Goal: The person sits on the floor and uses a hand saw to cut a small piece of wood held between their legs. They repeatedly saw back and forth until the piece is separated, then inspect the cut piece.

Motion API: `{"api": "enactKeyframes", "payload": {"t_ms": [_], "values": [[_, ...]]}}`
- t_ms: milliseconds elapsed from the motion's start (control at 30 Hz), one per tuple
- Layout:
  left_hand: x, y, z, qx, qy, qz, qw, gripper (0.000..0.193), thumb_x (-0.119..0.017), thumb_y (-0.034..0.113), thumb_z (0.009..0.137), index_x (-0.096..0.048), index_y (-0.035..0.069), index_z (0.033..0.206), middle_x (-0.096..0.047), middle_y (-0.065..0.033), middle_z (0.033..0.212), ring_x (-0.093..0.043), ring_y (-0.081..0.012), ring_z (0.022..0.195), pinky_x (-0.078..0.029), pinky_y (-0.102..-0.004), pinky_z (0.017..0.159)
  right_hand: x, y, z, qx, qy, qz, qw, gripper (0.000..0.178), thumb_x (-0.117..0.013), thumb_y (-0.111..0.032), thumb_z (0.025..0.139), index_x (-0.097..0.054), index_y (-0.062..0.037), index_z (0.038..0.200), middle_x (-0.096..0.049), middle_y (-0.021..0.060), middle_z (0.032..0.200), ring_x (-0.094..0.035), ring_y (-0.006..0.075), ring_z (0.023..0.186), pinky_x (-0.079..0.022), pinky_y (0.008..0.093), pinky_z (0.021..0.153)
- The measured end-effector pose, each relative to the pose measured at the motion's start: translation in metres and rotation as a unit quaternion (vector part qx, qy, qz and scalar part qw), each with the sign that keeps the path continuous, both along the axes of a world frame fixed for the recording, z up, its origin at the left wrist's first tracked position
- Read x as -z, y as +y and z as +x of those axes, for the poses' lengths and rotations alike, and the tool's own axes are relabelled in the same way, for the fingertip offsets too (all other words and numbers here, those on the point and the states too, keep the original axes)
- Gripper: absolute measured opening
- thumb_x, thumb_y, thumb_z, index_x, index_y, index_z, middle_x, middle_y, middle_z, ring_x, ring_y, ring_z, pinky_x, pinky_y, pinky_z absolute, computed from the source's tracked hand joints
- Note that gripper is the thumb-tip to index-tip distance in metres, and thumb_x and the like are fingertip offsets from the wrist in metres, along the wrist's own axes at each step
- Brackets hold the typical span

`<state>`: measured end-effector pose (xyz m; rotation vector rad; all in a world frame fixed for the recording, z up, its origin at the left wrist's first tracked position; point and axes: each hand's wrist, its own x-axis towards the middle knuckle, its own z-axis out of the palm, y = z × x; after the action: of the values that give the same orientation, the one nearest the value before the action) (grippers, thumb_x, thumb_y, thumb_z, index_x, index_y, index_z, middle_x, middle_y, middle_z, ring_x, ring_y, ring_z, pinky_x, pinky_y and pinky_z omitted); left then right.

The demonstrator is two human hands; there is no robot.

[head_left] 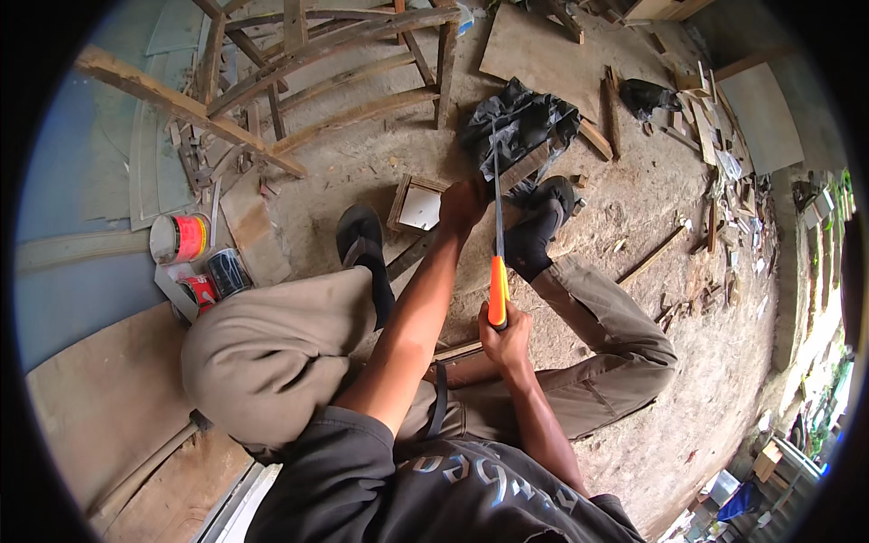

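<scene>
Left arm reaches long and nearly straight, left hand clamped on a wooden piece; right elbow bent, right hand wrapped round the handle of a saw, blade pointing away, just beside the left hand. Wooden piece sits mid-floor, by black plastic. Wooden frame toward floor's far-left corner, cans along left edge, scraps along right.

The head-worn fisheye looks steeply down from above and behind the saw, fairly near, facing forward. Floor shows well beyond the saw.
</scene>
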<state>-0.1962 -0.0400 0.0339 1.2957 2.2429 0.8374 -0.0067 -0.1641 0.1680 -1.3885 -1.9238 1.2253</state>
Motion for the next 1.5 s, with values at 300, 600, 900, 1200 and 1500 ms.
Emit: {"api": "enactKeyframes", "payload": {"t_ms": [300,600,900,1200,1500], "values": [[0.023,-0.072,-0.066,-0.230,0.072,-0.004,0.971,0.032,-0.062,0.020,0.085,-0.052,-0.002,0.107,-0.057,-0.0261,0.108,-0.054,-0.0416,0.109,-0.044,-0.0465,0.090,0.017,0.006,0.015,-0.017,0.041,0.015,0.999,0.020,-0.064,-0.015,0.081,-0.061,0.0037,0.076,-0.054,0.0170,0.053,-0.059,0.0216,0.047,-0.046,0.0348,0.051],[0.027,-0.092,-0.107,-0.058,0.013,-0.096,0.994,0.052,-0.052,0.003,0.083,-0.044,-0.004,0.133,-0.054,-0.0301,0.126,-0.050,-0.0419,0.122,-0.041,-0.0441,0.101,0.006,0.011,0.024,-0.068,0.026,-0.013,0.997,0.029,-0.068,-0.017,0.072,-0.065,0.0004,0.096,-0.062,0.0244,0.068,-0.066,0.0403,0.068,-0.052,0.0426,0.063],[0.043,-0.050,-0.100,0.113,0.091,-0.095,0.985,0.038,-0.049,0.010,0.087,-0.057,0.000,0.124,-0.059,-0.0270,0.119,-0.056,-0.0413,0.113,-0.046,-0.0465,0.096,0.007,-0.001,0.005,-0.049,0.022,-0.013,0.998,0.031,-0.069,-0.016,0.073,-0.065,0.0013,0.098,-0.063,0.0254,0.071,-0.066,0.0407,0.071,-0.052,0.0426,0.064],[0.025,-0.061,-0.065,0.059,-0.110,0.214,0.969,0.028,-0.064,0.016,0.085,-0.063,-0.001,0.107,-0.067,-0.0205,0.102,-0.063,-0.0378,0.100,-0.049,-0.0400,0.087,0.020,-0.004,0.003,-0.045,0.039,0.052,0.997,0.019,-0.065,-0.015,0.081,-0.062,0.0040,0.079,-0.054,0.0169,0.053,-0.058,0.0190,0.047,-0.046,0.0348,0.051],[0.053,-0.044,-0.015,0.107,-0.007,0.092,0.990,0.034,-0.054,0.010,0.086,-0.050,0.008,0.120,-0.058,-0.0198,0.098,-0.058,-0.0384,0.094,-0.048,-0.0480,0.079,0.016,0.000,0.010,-0.017,0.056,0.044,0.997,0.027,-0.066,-0.021,0.085,-0.060,0.0037,0.076,-0.051,0.0139,0.052,-0.051,0.0117,0.049,-0.044,0.0341,0.049]]}}
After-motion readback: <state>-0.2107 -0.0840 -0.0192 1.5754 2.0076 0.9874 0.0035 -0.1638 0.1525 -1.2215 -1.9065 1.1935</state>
